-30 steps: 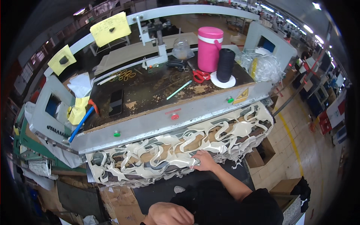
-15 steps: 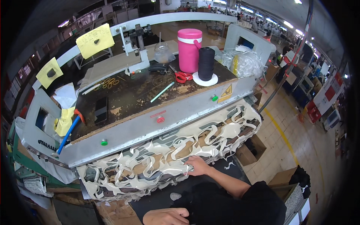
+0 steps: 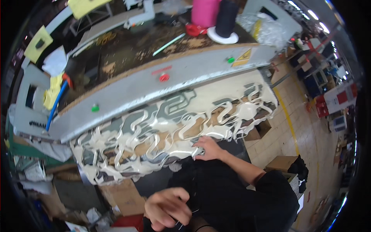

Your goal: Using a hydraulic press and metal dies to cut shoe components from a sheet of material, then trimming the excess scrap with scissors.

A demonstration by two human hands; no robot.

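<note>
Cream sheet: we have the cut-out sheet [image 3: 247, 111] just ahead of our hands, spreading to both sides of the right one.
Long axis: it slants from the nearer end, left of both hands, to the farther end, right of the right hand — nearly parallel to the grey beam [image 3: 131, 91] beyond it.
Look: pale and glossy, it is pierced by curving gaps that leave winding strips and broad lobes; grey-green shapes [image 3: 177, 102] and brown patches show between them, and the front edge is ragged.
Right hand: our right hand [image 3: 208, 149] has bent fingers touching the sheet's front edge; we cannot tell whether they pinch it.
Left hand: our left hand [image 3: 168, 208] is lower, nearer our body and apart from the sheet, fingers partly curled — too blurred to tell what it holds.
Beyond both hands: past the beam we see red-handled scissors [image 3: 195, 29] and a black thread cone [image 3: 227, 21].
</note>
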